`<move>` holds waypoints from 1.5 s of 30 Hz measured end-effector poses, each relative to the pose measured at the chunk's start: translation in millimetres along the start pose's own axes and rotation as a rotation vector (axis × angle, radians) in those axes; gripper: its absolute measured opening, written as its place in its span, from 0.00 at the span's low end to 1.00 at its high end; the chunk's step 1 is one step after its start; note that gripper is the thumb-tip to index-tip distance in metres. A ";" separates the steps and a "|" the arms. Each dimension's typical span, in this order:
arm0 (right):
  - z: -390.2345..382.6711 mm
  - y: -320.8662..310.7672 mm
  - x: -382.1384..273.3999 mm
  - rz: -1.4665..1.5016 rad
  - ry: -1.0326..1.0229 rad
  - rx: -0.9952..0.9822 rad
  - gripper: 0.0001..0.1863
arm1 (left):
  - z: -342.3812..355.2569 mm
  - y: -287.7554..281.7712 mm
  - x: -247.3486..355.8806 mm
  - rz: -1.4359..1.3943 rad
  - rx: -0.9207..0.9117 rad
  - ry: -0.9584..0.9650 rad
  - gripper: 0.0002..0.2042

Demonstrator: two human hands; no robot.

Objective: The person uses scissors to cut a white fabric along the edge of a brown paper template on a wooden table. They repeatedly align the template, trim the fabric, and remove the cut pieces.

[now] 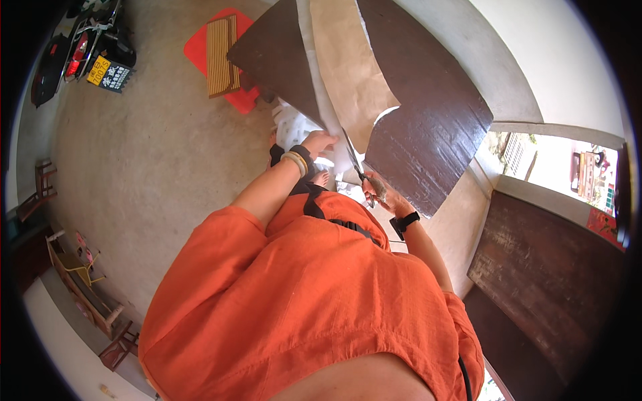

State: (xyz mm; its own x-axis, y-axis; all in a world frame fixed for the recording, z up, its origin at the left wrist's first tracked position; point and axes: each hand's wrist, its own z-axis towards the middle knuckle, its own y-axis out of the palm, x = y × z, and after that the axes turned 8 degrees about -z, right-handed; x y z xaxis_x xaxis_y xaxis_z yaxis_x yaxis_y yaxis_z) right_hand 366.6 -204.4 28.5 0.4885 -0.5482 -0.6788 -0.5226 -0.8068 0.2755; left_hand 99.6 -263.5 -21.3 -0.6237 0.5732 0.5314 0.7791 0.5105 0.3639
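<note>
One desk (428, 100) is carrying one brown paper piece (344, 60) and one pale sheet (324, 87), both running out to its near edge. Two hands are working at that edge: one left hand (319, 143) is pinching the sheet, and one right hand (384, 194) is gripping one pair of scissors (362, 175). One watch (406, 222) is circling the right wrist; the bands (295, 160) on the left are overlapping too closely to count. Beyond the desk's left corner, one striped panel (219, 57) is lying on one red seat (197, 50), and one motorbike (77, 53) is standing farther off.
</note>
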 end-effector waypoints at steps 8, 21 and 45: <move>-2.1 18.9 -20.6 -0.159 -0.012 0.152 0.30 | -7.8 9.1 -2.0 -0.003 -0.081 0.047 0.12; 8.1 16.5 -9.8 -0.068 -0.060 0.083 0.34 | -8.0 6.3 1.2 0.118 -0.109 -0.026 0.13; 21.7 23.7 -29.2 -0.122 -0.017 0.125 0.33 | 25.5 -35.6 21.3 -0.007 -0.156 0.172 0.18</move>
State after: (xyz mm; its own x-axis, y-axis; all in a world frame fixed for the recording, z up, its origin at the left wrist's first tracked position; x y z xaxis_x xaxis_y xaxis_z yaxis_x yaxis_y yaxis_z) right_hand 324.8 -202.7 40.1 0.5423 -0.4430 -0.7139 -0.5432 -0.8331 0.1043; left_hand 57.0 -253.1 -42.4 -0.6194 0.4459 0.6461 0.7836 0.4009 0.4746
